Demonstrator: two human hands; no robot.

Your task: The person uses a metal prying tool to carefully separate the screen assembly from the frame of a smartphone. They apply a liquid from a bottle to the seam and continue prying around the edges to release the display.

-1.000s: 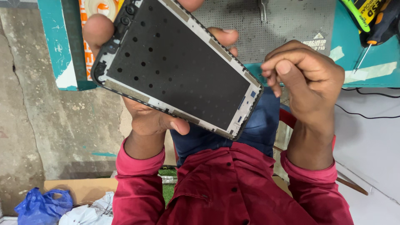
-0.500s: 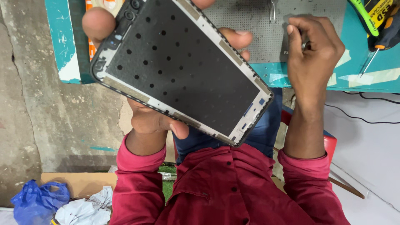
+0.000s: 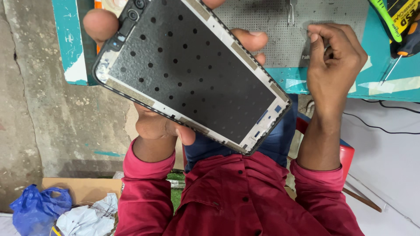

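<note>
The phone frame point(image 3: 192, 74) fills the upper middle of the picture, tilted so its camera cut-outs point to the upper left and its bottom edge points down toward the lower right. Its dark inner plate, dotted with small round holes, faces up at me, ringed by a pale rim. My left hand point(image 3: 157, 124) has it from underneath: the thumb shows at the upper left corner of the frame, fingertips curl over the upper right edge, and the heel of the palm sits below its lower edge. So that hand is closed around the frame, holding it up off the surface.

My right hand point(image 3: 334, 65) is to the right of the frame, apart from it, resting on the grey perforated mat point(image 3: 271, 35) that lies on the teal surface point(image 3: 376, 83). Its fingers are curled in tight with the thumb pressed against them; whether something small is pinched there I cannot tell.

At the top edge, just left of that hand, a pair of metal tweezers point(image 3: 290, 11) lies on the mat. In the upper right corner sits a yellow-and-black tool point(image 3: 400, 17) with a thin screwdriver tip point(image 3: 388, 70) below it. A black cable point(image 3: 385, 126) runs across the white area at right. In the lower left lie a blue plastic bag point(image 3: 37, 209) and crumpled white paper point(image 3: 87, 218). My red shirt point(image 3: 236, 196) fills the bottom centre.
</note>
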